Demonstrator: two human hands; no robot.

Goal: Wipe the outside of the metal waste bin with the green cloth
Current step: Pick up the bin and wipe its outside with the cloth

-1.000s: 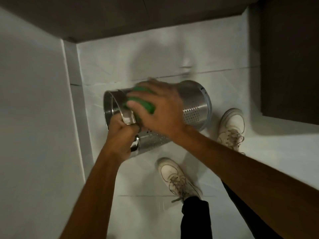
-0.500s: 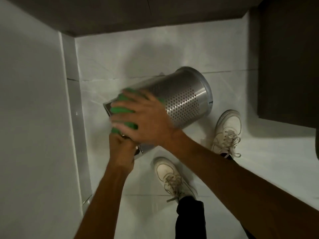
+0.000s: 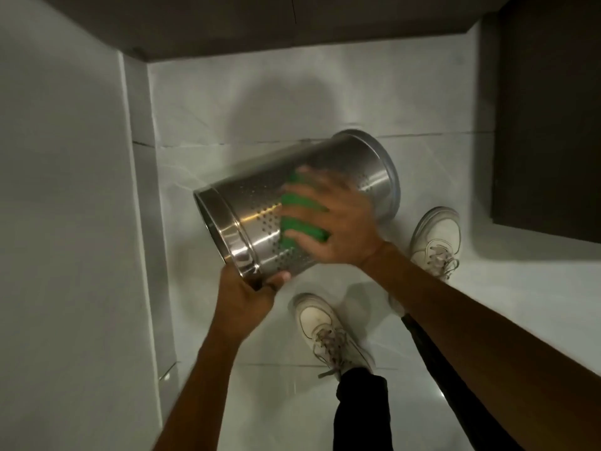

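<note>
The metal waste bin [image 3: 253, 219], a perforated steel cylinder, is tipped on its side above the floor, its open mouth toward the left wall and its base to the upper right. My left hand [image 3: 244, 297] grips the rim at the bin's lower edge. My right hand [image 3: 335, 222] lies flat on the bin's side wall, pressing the green cloth [image 3: 292, 216] against the perforated metal. Most of the cloth is hidden under my fingers.
A white wall [image 3: 65, 222] runs close along the left. Dark cabinets stand at the top [image 3: 292, 21] and at the right [image 3: 546, 118]. My two white shoes [image 3: 325, 330] [image 3: 439, 239] stand on the pale tiled floor [image 3: 276, 92] just below the bin.
My right hand has slid the green cloth from the rim end toward the middle of the bin's side. The bin has turned in my left hand, showing more of its wall.
</note>
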